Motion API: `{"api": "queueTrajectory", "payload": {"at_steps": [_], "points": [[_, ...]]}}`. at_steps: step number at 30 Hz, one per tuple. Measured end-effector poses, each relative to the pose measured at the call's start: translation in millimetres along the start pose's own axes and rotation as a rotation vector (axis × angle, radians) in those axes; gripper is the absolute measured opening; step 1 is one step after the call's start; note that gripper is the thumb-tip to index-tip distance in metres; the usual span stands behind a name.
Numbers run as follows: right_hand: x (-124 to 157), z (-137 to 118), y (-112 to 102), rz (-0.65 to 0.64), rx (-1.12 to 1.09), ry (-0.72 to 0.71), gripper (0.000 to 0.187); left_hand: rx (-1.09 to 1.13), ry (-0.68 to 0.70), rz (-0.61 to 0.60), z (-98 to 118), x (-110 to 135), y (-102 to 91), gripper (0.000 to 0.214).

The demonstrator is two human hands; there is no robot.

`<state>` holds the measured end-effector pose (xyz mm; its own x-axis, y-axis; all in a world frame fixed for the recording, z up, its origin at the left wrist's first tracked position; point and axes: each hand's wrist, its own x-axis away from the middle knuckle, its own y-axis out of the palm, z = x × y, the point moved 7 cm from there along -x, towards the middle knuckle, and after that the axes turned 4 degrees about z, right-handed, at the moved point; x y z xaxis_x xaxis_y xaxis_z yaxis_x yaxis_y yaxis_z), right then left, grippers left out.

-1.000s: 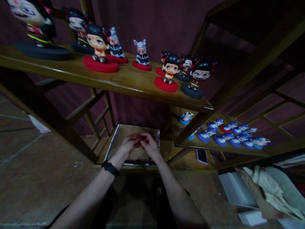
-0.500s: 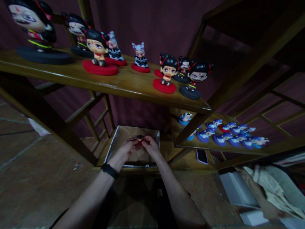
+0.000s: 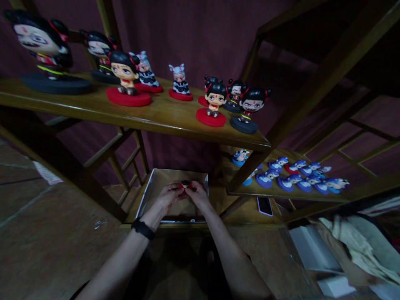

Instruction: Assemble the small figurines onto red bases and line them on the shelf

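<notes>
Over an open cardboard box (image 3: 150, 187) on the low shelf, both my hands hold one small figurine (image 3: 185, 184) with black hair and red on its lower part. My left hand (image 3: 168, 196), with a dark band at the wrist, is closed on its left side. My right hand (image 3: 197, 193) pinches it from the right. Fingers cover most of the figurine, so its base is hard to make out. The part of the box floor that shows between and beside my arms is plain brown.
Figurines on red and dark discs, among them a seated one (image 3: 215, 100), stand on the upper wooden shelf (image 3: 168, 114). Several purple-based figurines (image 3: 289, 182) fill a lower shelf at right. A phone (image 3: 265, 206) lies beneath it. White boxes (image 3: 312, 248) and cloth (image 3: 346, 241) are at lower right.
The view has shifted slightly, so the upper shelf sits a little lower in the picture. The figurine's head is tipped differently between my fingers, and both hands still hold it.
</notes>
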<state>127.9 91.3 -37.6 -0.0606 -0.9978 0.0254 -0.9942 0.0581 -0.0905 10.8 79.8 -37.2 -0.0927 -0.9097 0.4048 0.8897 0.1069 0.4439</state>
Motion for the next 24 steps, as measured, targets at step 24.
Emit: {"api": "queueTrajectory", "payload": {"at_steps": [24], "points": [[-2.1, 4.9, -7.6, 0.074, 0.137, 0.027, 0.01, -0.026, 0.026, -0.035, 0.7, 0.1, 4.2, 0.024]]}}
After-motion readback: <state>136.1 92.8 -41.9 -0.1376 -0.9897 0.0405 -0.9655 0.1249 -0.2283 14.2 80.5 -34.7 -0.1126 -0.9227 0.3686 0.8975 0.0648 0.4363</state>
